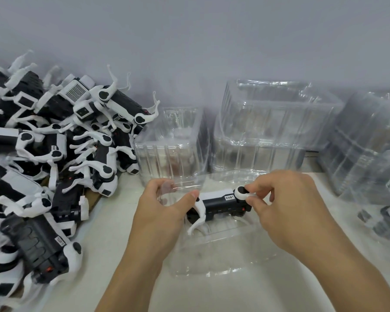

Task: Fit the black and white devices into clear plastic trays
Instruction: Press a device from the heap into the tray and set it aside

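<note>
Device [221,204], black and white: lay over open clear tray [214,251] on table [246,291]. Right hand [286,208] pinched its white end joint; left hand [164,206] gripped tray wall, apparently steadying for seating. Unpacked pile [47,154] lay left.

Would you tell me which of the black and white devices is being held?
The device over the front tray, gripped by both hands; the others lie piled at left.

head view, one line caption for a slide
Both hands seat a black and white device into a clear tray beside a heaped pile.
</note>
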The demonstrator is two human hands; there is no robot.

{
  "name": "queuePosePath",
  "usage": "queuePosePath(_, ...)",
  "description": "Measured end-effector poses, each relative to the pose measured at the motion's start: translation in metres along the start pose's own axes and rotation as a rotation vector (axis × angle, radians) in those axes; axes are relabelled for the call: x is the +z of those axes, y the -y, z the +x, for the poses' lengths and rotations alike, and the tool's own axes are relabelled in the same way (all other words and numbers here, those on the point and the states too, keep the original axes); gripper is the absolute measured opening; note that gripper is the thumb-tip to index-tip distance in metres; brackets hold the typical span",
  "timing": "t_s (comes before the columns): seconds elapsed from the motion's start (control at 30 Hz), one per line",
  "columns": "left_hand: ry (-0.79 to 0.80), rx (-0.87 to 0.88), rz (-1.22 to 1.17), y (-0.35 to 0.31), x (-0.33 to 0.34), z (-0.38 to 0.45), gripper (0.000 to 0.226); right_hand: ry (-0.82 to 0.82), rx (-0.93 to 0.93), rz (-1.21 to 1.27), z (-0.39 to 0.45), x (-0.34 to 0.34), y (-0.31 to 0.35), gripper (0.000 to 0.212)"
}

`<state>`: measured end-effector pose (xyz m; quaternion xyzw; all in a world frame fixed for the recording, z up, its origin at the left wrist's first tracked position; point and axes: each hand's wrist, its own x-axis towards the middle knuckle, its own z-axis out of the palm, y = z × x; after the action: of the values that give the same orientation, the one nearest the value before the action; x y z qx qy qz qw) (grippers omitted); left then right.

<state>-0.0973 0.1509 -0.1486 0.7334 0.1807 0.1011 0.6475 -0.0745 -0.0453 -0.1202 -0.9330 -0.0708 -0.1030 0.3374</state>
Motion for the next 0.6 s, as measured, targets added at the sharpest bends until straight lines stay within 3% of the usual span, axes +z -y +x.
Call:
queuePosePath(0.13, -0.001, -0.002, -0.010, 0.000, 0.001, 0.000, 0.031, 0.039, 0.003, 0.002, 0.001, -0.004, -0.003, 0.026)
queuePosePath(0.27, -0.016, 0.013, -0.010, -0.001, 0.003, 0.000, 0.025, 0.021, -0.037, -0.084, 0.000, -0.006, 0.001, 0.009)
queuePosePath(0.4, -0.056, 0.014, -0.033, -0.002, 0.007, -0.001, 0.020, -0.041, -0.195, -0.036, -0.008, 0.005, 0.024, 0.031)
queuePosePath(0.6, -0.054, -0.002, -0.058, -0.002, 0.009, -0.001, 0.024, 0.131, -0.309, -0.074, -0.025, 0.032, 0.048, 0.032)
